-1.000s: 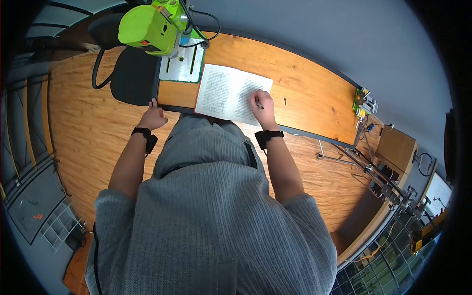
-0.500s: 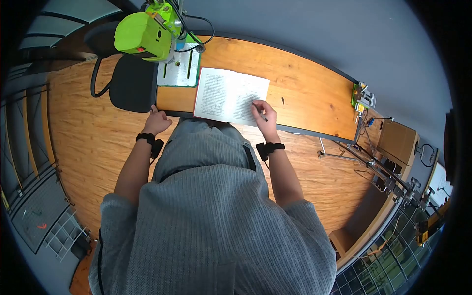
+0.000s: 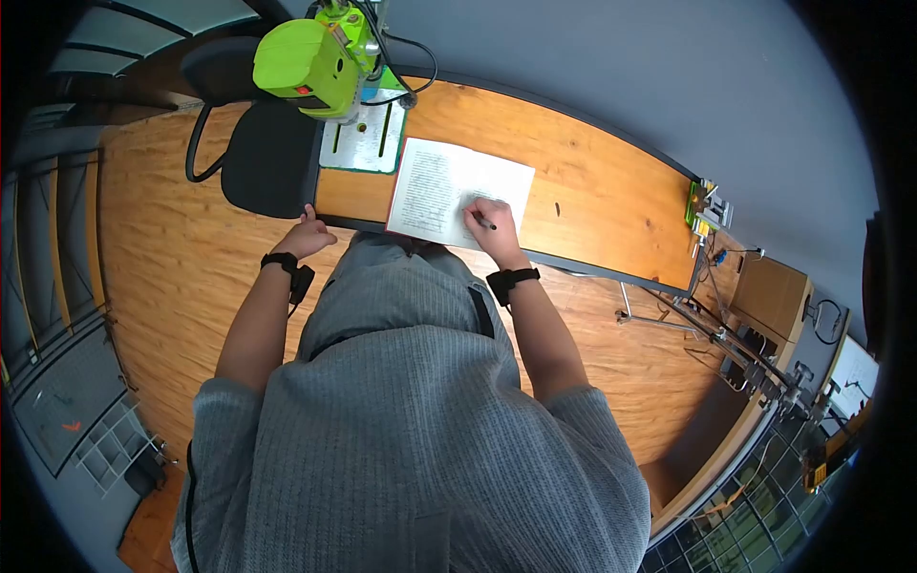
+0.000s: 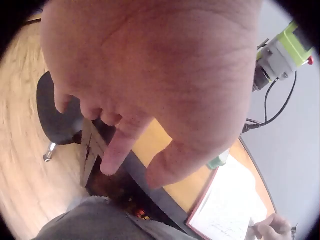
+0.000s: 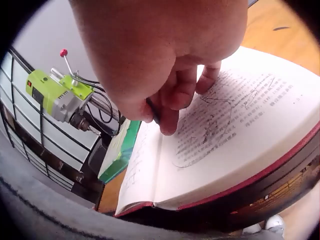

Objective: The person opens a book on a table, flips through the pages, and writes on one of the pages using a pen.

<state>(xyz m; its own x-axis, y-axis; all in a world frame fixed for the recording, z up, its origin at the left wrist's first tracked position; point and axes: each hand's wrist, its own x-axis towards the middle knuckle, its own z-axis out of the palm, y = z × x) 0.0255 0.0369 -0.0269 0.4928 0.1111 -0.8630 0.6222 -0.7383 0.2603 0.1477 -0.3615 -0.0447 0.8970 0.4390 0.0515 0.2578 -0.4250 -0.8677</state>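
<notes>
An open book (image 3: 432,181) with a red cover edge lies near the table's front edge, its pages covered in print and handwritten marks. On its right page rests my right hand (image 3: 494,232), pinching a dark pen (image 3: 488,224) between thumb and fingers. In the right wrist view the pen (image 5: 153,111) shows only in part, and the hand hides its tip. My left hand (image 3: 306,238) is at the table's front left corner, with nothing in its grasp. The left wrist view shows its thumb and index finger extended, the other fingers bent more.
A green drill press (image 3: 310,72) on a slotted metal base (image 3: 361,143) stands left of the book. A black chair (image 3: 270,158) is beside the table's left end. A small dark mark (image 3: 558,209) shows on the wooden table (image 3: 611,196); a small vise-like tool (image 3: 705,205) sits at its right end.
My right hand, still pinching the pen, has moved left across the right page toward the book's middle fold. The left hand stays at the table corner. The head view has shifted slightly.
</notes>
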